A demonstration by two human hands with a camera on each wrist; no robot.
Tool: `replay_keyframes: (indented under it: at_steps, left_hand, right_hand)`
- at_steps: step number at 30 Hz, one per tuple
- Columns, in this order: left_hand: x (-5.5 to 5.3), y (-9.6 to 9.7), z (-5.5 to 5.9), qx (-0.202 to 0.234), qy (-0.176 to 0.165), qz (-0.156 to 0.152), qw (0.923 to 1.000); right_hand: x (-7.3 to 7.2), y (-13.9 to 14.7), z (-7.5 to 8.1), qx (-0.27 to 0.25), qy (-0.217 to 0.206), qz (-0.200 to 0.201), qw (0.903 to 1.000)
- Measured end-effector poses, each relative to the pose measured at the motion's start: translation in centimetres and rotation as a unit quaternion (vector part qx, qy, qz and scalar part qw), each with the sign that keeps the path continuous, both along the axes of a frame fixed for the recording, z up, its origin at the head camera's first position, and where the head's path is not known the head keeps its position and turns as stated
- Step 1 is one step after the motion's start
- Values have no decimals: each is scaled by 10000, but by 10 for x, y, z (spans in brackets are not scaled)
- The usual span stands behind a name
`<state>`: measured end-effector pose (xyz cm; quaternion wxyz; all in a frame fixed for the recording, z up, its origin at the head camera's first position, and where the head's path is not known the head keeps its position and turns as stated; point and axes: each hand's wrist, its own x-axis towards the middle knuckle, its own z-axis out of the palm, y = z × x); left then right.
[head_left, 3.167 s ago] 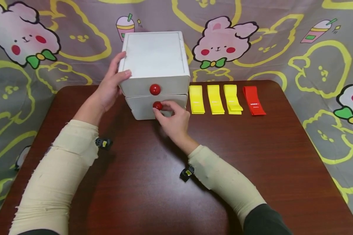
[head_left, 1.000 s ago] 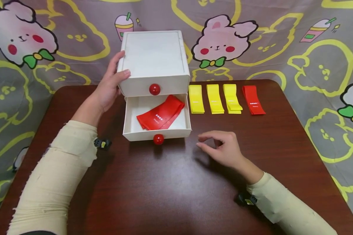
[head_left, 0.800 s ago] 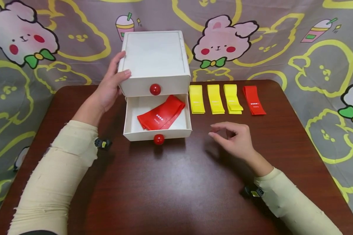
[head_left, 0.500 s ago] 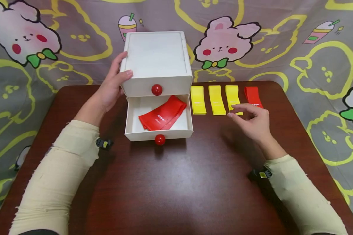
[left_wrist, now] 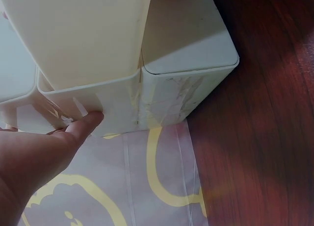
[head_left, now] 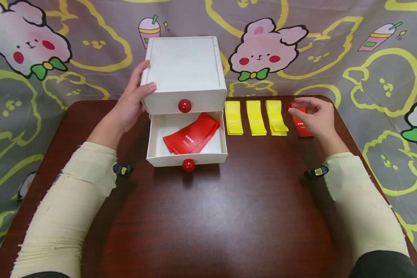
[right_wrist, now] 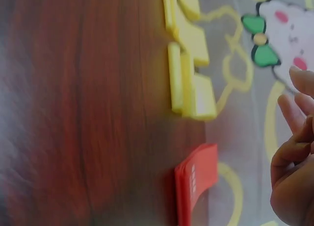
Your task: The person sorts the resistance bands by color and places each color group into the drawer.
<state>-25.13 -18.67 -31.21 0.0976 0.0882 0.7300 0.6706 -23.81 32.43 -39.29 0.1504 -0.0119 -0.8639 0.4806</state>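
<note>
my left hand grips the white drawer box by its side; my right hand, its pinch apart, hovers over the red band on the bench.

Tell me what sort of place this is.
Probably a staged tabletop recording spot: a cartoon-print cloth backs the dark wood-grain table, and folded bands lie in a row beside a white drawer box.
</note>
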Motion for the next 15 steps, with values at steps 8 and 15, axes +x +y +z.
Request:
replay_keyframes:
  at_steps: [8,15]
  left_hand:
    - [0,-1,-2,1,65,-9,10000]
    - [0,-1,-2,16,87,7,10000]
  right_hand:
    - [-27,20,-10,36,-1065,-464,9932]
    - [-44,37,-21,322,-1658,-711,9831]
